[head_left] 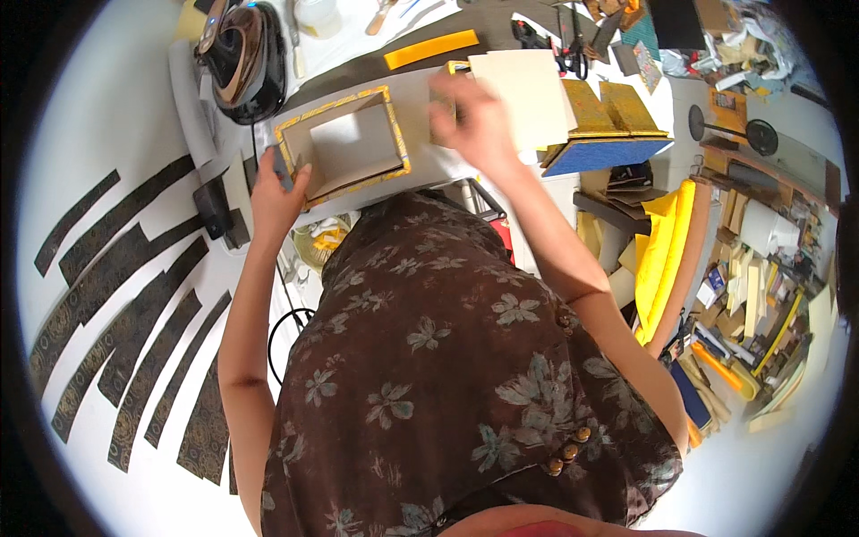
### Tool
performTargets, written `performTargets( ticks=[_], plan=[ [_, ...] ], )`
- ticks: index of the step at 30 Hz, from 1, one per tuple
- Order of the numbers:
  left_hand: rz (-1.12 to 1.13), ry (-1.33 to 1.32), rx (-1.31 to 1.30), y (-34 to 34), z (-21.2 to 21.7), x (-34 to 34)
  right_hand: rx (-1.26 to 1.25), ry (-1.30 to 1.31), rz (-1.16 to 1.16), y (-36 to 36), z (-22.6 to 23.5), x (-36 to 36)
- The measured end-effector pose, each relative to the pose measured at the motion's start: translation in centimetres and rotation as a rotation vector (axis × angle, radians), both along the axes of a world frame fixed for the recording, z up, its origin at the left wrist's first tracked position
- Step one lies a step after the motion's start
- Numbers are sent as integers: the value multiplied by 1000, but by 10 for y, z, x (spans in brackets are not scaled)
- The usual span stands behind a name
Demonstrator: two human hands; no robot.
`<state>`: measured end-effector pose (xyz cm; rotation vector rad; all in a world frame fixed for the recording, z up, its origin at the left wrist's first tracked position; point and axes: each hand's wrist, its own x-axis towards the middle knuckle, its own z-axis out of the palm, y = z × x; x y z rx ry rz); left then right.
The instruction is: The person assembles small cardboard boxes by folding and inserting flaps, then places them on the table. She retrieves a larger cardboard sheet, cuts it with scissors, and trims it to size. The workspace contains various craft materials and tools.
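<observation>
An open rectangular box (400, 134) with a yellow patterned rim and pale grey inside rests on the table in front of me. My left hand (279, 195) is at its left wall, thumb on the inner side and fingers outside, gripping it. To the right of the box, my right hand (476, 123) is raised over the table beside a cream board (528, 94). Its fingers are smeared by motion, so whether they hold anything is unclear. A small yellow-edged piece (458, 67) shows just beyond that hand.
A black iron (243, 63) stands at the far left. An orange strip (431, 50) lies behind the box. Gold-and-blue covered pieces (608, 143) stand at right, with black scissors (573, 45) behind. Dark patterned strips (134, 295) spread at left; yellow cloth (664, 259) hangs at right.
</observation>
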<state>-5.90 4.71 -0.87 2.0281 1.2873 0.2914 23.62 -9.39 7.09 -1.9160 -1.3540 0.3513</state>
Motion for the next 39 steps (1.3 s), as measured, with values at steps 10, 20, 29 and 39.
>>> performTargets(
  ticks=[10, 20, 29, 39],
  plan=[
    [-222, -592, -968, -60, 82, 170, -455, 74, -620, -117, -62, 148],
    [166, -382, -1049, -115, 30, 297, -36, 477, -519, -137, -77, 161],
    [263, -758, -652, -115, 33, 284, 344, 655, -569, -179, -58, 233],
    [330, -819, -490, -92, 95, 238, 489, 1210, -460, -167, -15, 261]
  ],
)
